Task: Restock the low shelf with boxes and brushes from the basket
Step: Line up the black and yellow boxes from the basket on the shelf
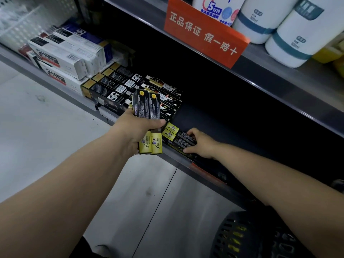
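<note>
Head view: we see the low shelf, then the dark basket at lower right. Our left hand, arm outstretched, grips two upright black-and-yellow boxes. Our right hand lies palm-down, clasping two flat boxes at the shelf's front edge.

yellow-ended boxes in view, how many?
4. Two gripped in the left hand at and; two on the low shelf under the right hand at. More may be hidden.

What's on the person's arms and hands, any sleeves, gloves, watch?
Nothing visible. Left hand and right hand are bare: no gloves, rings or watch. Both forearms are uncovered as far as the frame edge; no sleeves or markings show.
</note>
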The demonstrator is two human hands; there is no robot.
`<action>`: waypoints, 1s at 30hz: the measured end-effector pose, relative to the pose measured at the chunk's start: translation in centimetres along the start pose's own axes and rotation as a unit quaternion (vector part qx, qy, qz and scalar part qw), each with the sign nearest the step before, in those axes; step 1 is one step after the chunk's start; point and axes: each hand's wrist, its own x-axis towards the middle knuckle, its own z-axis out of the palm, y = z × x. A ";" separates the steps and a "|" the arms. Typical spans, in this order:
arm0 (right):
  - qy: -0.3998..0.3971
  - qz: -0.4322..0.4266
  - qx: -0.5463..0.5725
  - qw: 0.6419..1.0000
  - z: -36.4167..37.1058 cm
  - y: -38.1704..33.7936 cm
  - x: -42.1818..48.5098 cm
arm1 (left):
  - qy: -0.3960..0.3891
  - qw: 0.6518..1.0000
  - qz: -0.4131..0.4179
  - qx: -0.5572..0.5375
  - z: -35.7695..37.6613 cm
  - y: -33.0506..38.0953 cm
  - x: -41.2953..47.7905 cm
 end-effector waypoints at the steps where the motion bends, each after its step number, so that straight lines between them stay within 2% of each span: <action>1: -0.006 0.002 -0.004 1.000 -0.1 -0.1 -0.2 | -0.001 1.000 -0.002 -0.002 0.1 0.0 0.1; 5: 0.006 -0.037 -0.146 0.989 -1.8 -1.9 -1.1 | -0.004 1.000 -0.009 -0.002 0.4 -0.1 0.1; 6: 0.018 -0.073 -0.128 0.989 -2.7 -3.0 -1.6 | -0.007 1.000 -0.010 0.002 0.5 -0.1 0.1; 8: 0.006 -0.156 0.012 0.988 -4.6 -5.2 -2.8 | -0.019 1.000 -0.008 0.012 0.5 -0.1 0.0; 10: -0.035 -0.228 0.121 0.965 -6.1 -7.0 -4.3 | -0.044 0.998 -0.011 0.031 0.8 0.0 -0.2; 13: -0.097 -0.258 0.189 0.942 -6.5 -8.1 -5.7 | -0.121 0.992 -0.028 0.039 1.2 0.2 -0.7; 15: -0.092 -0.237 0.223 0.941 -6.2 -8.2 -5.9 | -0.158 0.986 -0.042 0.038 1.3 0.3 -1.0; 18: -0.070 -0.214 0.213 0.951 -6.8 -7.1 -5.3 | -0.152 0.986 -0.058 0.040 1.2 0.2 -1.0; 20: -0.058 -0.169 0.220 0.959 -7.2 -5.7 -4.6 | -0.100 0.994 -0.047 0.025 1.1 0.0 -0.6; 22: 0.018 -0.076 0.273 0.959 -7.4 -3.8 -3.2 | -0.032 0.999 -0.026 0.026 0.8 0.0 0.0; 24: 0.123 0.045 0.372 0.919 -7.3 -1.9 -1.6 | 0.018 1.000 -0.016 0.014 0.8 0.1 0.4; 26: 0.193 0.126 0.427 0.874 -6.4 -0.3 -0.4 | 0.042 0.999 -0.017 -0.006 0.9 0.2 0.6; 27: 0.206 0.148 0.414 0.874 -5.8 0.3 0.1 | 0.044 0.999 -0.019 -0.011 0.9 0.2 0.6; 30: 0.198 0.169 0.330 0.908 -3.4 1.3 1.2 | 0.035 0.999 -0.018 0.005 1.1 0.0 0.9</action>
